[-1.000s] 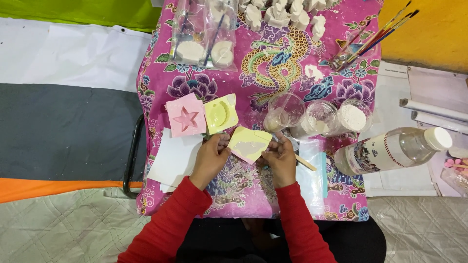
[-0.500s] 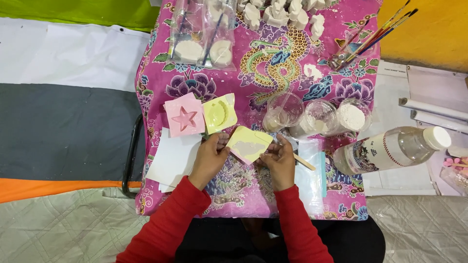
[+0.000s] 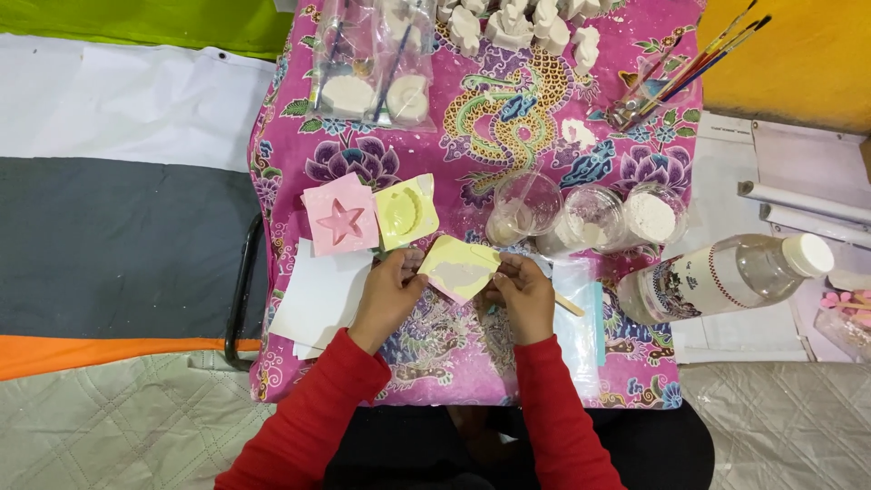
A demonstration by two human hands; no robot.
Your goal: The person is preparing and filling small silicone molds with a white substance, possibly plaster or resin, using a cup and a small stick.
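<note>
Both hands, left (image 3: 388,292) and right (image 3: 524,290), gripped a yellow mould (image 3: 459,268) near the worktop's (image 3: 472,354) front edge | fingers pinched opposite edges | best kept level, flexed gently.

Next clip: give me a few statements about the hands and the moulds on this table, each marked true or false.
1. Both hands hold the yellow mould. True: left hand and right hand grip its two sides.
2. The pink mould has a heart-shaped hollow. False: it is a star.
3. The clear bottle stands upright. False: it lies on its side.
4. Paintbrushes lie at the far right of the cloth. True.
</note>
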